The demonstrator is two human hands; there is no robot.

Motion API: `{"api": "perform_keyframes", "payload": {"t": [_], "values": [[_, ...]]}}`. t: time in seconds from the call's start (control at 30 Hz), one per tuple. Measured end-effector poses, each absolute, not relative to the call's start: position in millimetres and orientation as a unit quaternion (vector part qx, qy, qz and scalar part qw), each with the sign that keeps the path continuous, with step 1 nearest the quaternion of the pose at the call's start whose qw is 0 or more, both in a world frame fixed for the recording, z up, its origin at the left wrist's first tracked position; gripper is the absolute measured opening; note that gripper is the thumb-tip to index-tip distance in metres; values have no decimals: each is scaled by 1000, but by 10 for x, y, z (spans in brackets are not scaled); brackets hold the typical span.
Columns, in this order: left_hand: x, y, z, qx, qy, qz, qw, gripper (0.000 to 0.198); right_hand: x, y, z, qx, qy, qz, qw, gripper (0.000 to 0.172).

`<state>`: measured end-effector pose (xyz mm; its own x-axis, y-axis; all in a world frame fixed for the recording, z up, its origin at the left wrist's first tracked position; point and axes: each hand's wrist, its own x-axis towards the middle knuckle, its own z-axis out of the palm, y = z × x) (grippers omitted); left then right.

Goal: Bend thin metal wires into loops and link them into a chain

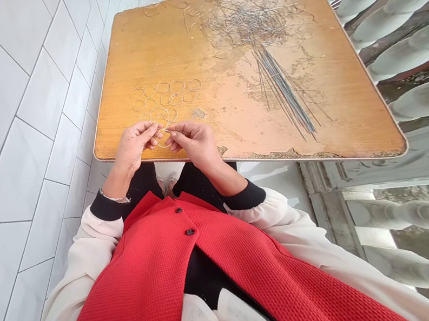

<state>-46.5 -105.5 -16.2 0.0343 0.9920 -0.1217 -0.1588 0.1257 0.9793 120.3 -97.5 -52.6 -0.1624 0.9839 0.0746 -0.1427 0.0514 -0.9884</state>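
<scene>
My left hand (pixel 134 143) and my right hand (pixel 191 139) meet at the near edge of a worn wooden table (pixel 235 135). Both pinch a thin piece of wire (pixel 164 130) between fingers and thumbs, bending it between them. Just beyond my hands lie several bent wire loops (pixel 166 96) laid out in rows on the tabletop. A bundle of straight wires (pixel 285 88) lies to the right of them, and a tangled heap of wire (pixel 252 17) sits at the far side of the table.
White floor tiles (pixel 8 134) stretch to the left of the table. A white balustrade (pixel 396 15) runs along the right side. My red vest (pixel 170 288) and cream sleeves fill the bottom of the view.
</scene>
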Motion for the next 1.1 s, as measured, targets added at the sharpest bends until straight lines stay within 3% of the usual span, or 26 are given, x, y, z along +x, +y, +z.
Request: {"api": "perform_keyframes", "payload": {"t": [0.2,0.57,1.1], "values": [[-418,-1076,-190,447,461,516,567,21,1192,-962,-507,-365,-510,612,482,49],[-338,-1119,-197,469,451,508,564,32,1145,-947,-516,-376,-517,560,526,42],[-310,-1109,-186,425,485,568,510,24,1167,-1013,-543,-363,-503,607,498,44]]}}
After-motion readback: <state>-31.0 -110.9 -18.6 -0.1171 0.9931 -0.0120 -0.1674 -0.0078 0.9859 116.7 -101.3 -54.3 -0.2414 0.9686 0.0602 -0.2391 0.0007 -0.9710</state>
